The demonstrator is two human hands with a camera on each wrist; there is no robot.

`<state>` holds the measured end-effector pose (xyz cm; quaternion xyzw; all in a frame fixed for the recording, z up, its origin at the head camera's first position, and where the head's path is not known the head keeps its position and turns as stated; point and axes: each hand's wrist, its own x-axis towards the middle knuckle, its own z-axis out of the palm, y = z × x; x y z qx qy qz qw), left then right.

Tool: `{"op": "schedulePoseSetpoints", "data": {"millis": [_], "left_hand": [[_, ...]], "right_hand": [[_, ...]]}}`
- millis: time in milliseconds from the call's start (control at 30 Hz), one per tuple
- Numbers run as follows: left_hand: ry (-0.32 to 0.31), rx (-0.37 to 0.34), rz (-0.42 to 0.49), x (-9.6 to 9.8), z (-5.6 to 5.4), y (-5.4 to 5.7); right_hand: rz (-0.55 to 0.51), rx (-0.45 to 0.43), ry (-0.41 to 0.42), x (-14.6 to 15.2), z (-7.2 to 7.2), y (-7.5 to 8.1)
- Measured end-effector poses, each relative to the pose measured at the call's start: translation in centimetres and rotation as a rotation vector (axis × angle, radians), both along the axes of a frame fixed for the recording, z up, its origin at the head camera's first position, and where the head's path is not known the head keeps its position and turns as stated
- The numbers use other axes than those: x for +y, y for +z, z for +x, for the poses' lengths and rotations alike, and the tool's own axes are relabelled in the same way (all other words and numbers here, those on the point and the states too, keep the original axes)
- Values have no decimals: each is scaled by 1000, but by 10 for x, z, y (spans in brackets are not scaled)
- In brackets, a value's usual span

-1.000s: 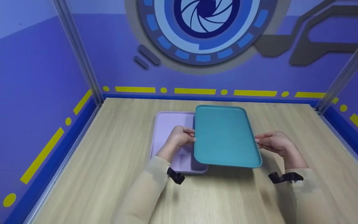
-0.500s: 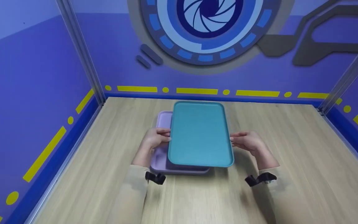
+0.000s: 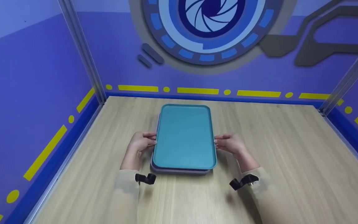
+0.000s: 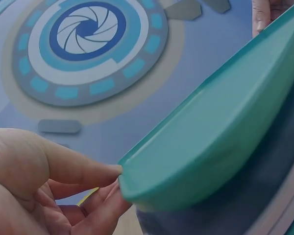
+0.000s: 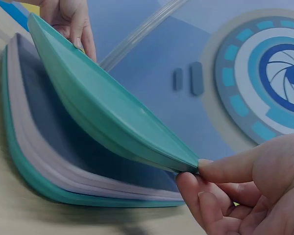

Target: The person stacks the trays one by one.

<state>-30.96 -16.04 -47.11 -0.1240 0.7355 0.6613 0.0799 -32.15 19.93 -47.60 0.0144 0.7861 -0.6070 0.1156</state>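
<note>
A teal rectangular tray (image 3: 185, 137) is held level between my two hands, just above a stack of trays. My left hand (image 3: 141, 142) pinches its left edge between thumb and fingers. On the opposite edge, my right hand (image 3: 230, 144) pinches the rim in the same way. Under it, a lilac tray (image 3: 180, 171) shows only along its front and left edges in the head view. The right wrist view reveals a gap between the held tray and the stack, where lilac rims (image 5: 63, 181) lie on another teal tray (image 5: 88, 199) at the bottom.
The wood-grain table (image 3: 275, 149) extends around the stack. Blue-purple panels with yellow markings (image 3: 197, 90) stand behind and at both sides, joined by metal corner posts (image 3: 84, 49). Black wrist straps (image 3: 146, 178) show on both sleeves.
Both hands have carried the teal tray leftward, from overhanging the stack's right side to nearly in line over it. It now covers most of the lilac tray and sits lower.
</note>
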Motion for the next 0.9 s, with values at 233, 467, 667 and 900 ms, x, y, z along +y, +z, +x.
{"op": "schedulePoseSetpoints", "data": {"millis": [233, 467, 667, 900], "left_hand": [[5, -2, -83, -1, -1, -4], [18, 13, -74, -1, -1, -8], [57, -2, -32, 2, 0, -9], [75, 20, -75, 6, 0, -11]], "right_hand": [[-38, -30, -15, -9, -2, -11], [40, -12, -53, -16, -1, -15], [86, 10, -66, -19, 0, -18], [131, 9, -95, -22, 1, -19]]}}
